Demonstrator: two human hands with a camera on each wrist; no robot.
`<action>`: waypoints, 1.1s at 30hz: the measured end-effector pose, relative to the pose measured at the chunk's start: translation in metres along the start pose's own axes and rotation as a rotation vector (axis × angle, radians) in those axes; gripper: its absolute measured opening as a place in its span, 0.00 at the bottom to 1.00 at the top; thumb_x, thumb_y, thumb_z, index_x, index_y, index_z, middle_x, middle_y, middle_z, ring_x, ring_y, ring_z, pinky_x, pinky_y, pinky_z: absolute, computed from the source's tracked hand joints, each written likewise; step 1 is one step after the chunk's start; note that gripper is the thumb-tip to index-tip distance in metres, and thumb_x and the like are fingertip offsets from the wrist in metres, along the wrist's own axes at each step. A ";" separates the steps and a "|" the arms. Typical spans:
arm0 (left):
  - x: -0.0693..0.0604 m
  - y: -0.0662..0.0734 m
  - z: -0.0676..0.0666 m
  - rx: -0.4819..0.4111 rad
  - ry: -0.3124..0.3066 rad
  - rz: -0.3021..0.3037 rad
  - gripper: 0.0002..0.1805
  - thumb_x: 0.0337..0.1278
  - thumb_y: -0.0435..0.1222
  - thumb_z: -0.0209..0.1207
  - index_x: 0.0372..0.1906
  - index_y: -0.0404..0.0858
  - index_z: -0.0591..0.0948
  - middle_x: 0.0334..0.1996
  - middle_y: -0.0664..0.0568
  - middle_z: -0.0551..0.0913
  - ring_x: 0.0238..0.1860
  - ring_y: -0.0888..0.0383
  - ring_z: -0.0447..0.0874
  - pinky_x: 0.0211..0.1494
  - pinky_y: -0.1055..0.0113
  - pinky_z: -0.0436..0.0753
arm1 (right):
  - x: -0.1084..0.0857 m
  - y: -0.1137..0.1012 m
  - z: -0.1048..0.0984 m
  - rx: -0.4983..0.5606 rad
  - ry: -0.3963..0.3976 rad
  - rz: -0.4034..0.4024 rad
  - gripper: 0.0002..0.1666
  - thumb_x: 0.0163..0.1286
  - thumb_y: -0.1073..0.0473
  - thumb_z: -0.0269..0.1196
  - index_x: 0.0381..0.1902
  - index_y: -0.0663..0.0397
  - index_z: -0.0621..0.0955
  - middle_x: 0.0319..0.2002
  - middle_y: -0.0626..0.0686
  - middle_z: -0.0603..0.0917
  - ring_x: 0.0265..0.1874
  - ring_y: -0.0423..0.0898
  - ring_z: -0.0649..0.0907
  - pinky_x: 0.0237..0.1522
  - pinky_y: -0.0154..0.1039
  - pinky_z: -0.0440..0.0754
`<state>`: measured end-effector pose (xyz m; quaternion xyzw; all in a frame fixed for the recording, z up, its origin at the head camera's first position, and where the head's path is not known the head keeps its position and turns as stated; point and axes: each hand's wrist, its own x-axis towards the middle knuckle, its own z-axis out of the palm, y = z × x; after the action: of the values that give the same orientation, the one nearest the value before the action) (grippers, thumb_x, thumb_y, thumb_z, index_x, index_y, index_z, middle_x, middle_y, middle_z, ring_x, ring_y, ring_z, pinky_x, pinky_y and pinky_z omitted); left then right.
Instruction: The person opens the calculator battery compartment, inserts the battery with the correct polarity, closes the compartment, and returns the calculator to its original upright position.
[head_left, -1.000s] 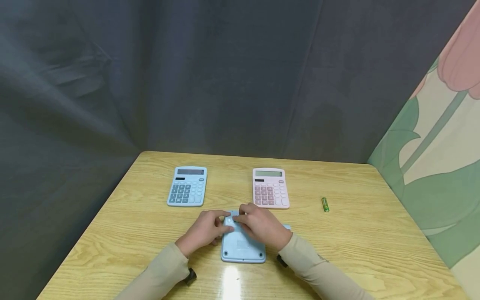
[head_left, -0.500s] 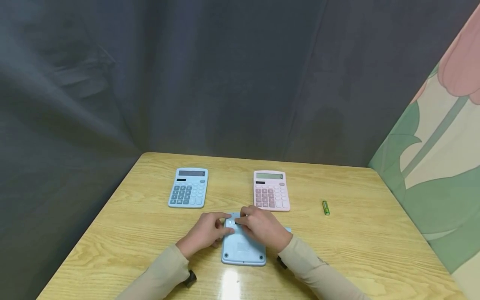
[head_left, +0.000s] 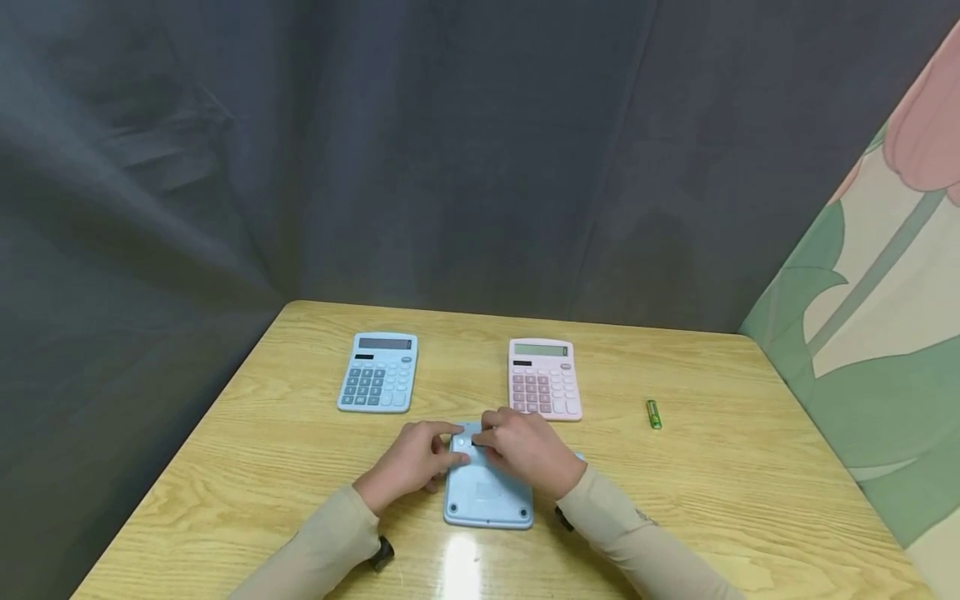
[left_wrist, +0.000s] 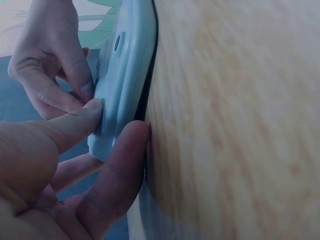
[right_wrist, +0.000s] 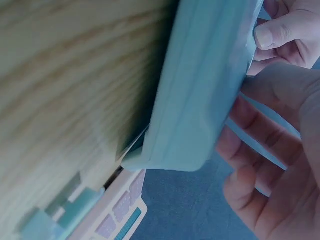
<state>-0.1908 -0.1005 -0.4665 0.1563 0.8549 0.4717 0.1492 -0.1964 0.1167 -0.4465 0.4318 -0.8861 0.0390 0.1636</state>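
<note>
A light-blue calculator (head_left: 487,492) lies face down on the table, its back with round feet upward. My left hand (head_left: 412,461) holds its far left corner, thumb on the back; in the left wrist view the fingers of the left hand (left_wrist: 75,165) lie along its side and below. My right hand (head_left: 528,450) bends over the far part of the back, its fingertips at a small dark spot. In the right wrist view, the thumb of the right hand (right_wrist: 280,125) touches the back. Whether anything lies between these fingertips is hidden.
Face up farther back are another blue calculator (head_left: 378,372) and a pink calculator (head_left: 545,379), both with lit displays. A green battery (head_left: 653,414) lies to the right. A small light-blue piece (right_wrist: 80,207) rests on the wooden table (head_left: 720,492), partly behind my right hand.
The head view has shifted slightly. Both hands stay at the overturned calculator, with only slight movement of the right fingers around the dark spot.
</note>
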 end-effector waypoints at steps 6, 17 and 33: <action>0.001 0.000 0.001 0.012 -0.001 -0.004 0.30 0.62 0.41 0.67 0.67 0.35 0.76 0.16 0.48 0.78 0.13 0.58 0.77 0.17 0.67 0.80 | 0.002 0.004 0.001 0.026 -0.003 0.005 0.07 0.62 0.60 0.71 0.37 0.42 0.91 0.31 0.42 0.82 0.26 0.35 0.76 0.24 0.27 0.76; 0.005 0.000 0.002 0.031 -0.001 0.008 0.30 0.62 0.42 0.68 0.66 0.36 0.77 0.15 0.49 0.77 0.12 0.58 0.76 0.15 0.70 0.76 | 0.003 0.007 -0.001 0.086 -0.013 0.033 0.05 0.63 0.61 0.70 0.34 0.43 0.90 0.29 0.41 0.81 0.25 0.34 0.74 0.23 0.26 0.74; 0.001 -0.002 0.002 -0.018 -0.008 0.001 0.30 0.62 0.40 0.67 0.66 0.33 0.76 0.20 0.47 0.79 0.14 0.57 0.78 0.19 0.62 0.83 | 0.001 0.007 -0.003 0.122 -0.050 -0.009 0.07 0.59 0.63 0.69 0.31 0.44 0.89 0.33 0.42 0.82 0.30 0.35 0.77 0.27 0.27 0.77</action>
<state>-0.1916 -0.0995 -0.4694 0.1573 0.8498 0.4789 0.1540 -0.2020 0.1211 -0.4432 0.4458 -0.8840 0.0813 0.1151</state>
